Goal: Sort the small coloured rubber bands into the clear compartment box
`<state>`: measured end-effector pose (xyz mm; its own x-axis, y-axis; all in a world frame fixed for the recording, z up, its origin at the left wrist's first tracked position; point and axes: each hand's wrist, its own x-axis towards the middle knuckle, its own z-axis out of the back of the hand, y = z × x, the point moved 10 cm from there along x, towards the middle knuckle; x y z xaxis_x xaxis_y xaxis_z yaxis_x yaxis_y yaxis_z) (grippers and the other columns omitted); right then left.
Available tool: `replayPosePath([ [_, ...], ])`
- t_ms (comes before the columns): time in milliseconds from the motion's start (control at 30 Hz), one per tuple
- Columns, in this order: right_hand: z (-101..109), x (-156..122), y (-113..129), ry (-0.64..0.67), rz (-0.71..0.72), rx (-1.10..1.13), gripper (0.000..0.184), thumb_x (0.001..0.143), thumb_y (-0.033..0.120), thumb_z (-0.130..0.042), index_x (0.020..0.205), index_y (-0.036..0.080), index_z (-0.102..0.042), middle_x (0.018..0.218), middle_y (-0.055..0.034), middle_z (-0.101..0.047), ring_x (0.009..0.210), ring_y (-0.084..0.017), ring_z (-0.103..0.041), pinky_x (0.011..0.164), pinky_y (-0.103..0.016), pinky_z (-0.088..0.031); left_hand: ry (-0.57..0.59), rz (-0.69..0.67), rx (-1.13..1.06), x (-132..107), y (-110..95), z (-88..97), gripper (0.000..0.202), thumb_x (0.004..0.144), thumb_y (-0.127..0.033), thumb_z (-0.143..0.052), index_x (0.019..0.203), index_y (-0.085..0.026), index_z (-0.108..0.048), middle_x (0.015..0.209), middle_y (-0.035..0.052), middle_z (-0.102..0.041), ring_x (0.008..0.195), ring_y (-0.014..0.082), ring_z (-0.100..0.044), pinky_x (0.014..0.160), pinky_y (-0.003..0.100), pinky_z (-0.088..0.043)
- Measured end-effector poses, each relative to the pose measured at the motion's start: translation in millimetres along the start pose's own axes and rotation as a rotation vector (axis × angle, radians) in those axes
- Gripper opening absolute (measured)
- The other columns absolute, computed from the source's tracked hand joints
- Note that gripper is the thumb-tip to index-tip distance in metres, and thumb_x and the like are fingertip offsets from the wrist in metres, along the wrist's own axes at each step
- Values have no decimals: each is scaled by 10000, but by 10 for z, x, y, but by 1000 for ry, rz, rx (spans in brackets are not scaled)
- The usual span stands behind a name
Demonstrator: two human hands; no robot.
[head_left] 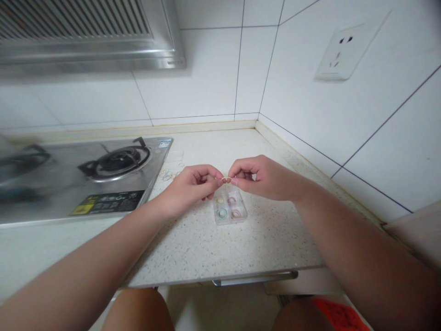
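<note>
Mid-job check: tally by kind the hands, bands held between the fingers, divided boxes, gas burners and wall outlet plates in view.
Hands: 2 (left hand, right hand)
Yellowish band: 1
Clear divided box: 1
Gas burners: 2
Wall outlet plate: 1
Total: 7
Loose bands overlap, so uncounted.

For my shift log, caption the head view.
Left hand and right hand hold a yellowish band near a divided box.

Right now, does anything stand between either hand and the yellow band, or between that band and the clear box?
Nothing visible does: the left hand and right hand both pinch the yellow band, and no other object shows between it and the clear box below.
</note>
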<state>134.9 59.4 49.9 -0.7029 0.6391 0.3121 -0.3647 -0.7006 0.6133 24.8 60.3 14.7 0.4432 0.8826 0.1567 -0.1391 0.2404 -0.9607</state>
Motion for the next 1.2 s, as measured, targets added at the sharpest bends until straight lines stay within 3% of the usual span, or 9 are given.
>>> replayPosePath([
  [733, 45, 10, -32, -44, 4, 8, 183, 902, 334, -628, 848, 164, -669, 638, 28, -556, 571, -87, -453, 525, -229, -339, 46, -2, 2, 7, 41, -34, 228, 906, -390, -637, 896, -162, -635, 610, -45, -541, 534, 87, -490, 517, 209, -367],
  [967, 132, 3, -13, -146, 62, -12, 165, 879, 331, -671, 855, 168, -681, 625, 37, -531, 551, -82, -442, 529, -234, -356, 92, 31, 41, 10, 63, -81, 435, 1004, -475, -433, 839, -156, -677, 547, -25, -554, 508, 96, -471, 508, 217, -348],
  [1200, 134, -5, 90, -170, 134, -79, 141, 889, 305, -668, 867, 169, -694, 599, 51, -488, 538, -73, -423, 528, -220, -348, 125, 53, -17, 20, 123, -127, 460, 997, -497, -444, 841, -148, -699, 540, -19, -560, 500, 96, -461, 511, 223, -339],
])
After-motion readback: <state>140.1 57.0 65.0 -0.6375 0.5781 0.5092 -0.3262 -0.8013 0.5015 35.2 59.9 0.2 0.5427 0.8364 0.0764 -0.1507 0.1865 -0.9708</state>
